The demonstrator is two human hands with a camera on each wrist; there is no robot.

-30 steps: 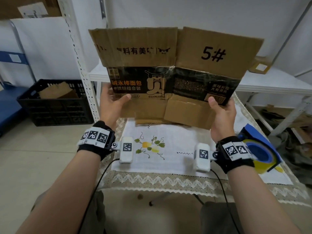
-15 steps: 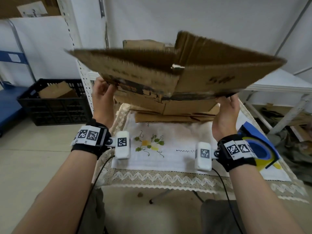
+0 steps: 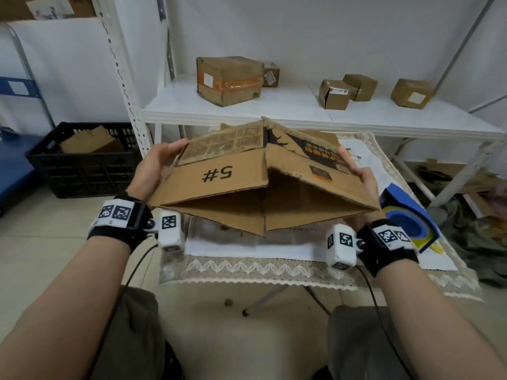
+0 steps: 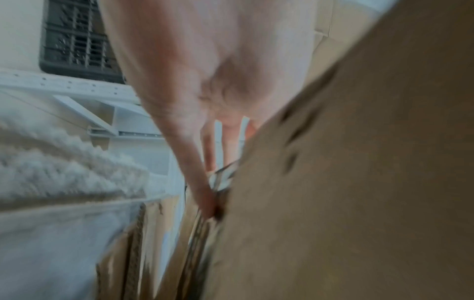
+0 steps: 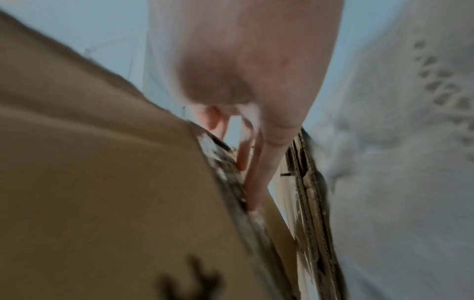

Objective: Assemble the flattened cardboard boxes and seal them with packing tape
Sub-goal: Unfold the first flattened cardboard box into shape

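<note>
Head view: one cardboard box [image 3: 233,185], half opened, hangs above the table [image 3: 274,270] between left hand [image 3: 153,171] and right hand [image 3: 362,179], palms pressing its side edges; one tape dispenser [image 3: 408,223] lies right. Left wrist: fingers [image 4: 195,162] straight, slightly spread along the box's left edge. Right wrist: fingers [image 5: 261,172] straight, together.

The box [image 3: 214,187] is matt brown corrugated cardboard, rough and fluted at its cut edges, with dark printed panels that carry a faint sheen. The cloth [image 3: 274,250] is soft white fabric with a coarse beige lace border, and the tape dispenser [image 3: 408,226] is smooth blue plastic. Behind, the crate [image 3: 82,171] is matt black plastic, the shelf [image 3: 274,109] smooth and white, and one parcel [image 3: 229,79] shows glossy tape.
</note>
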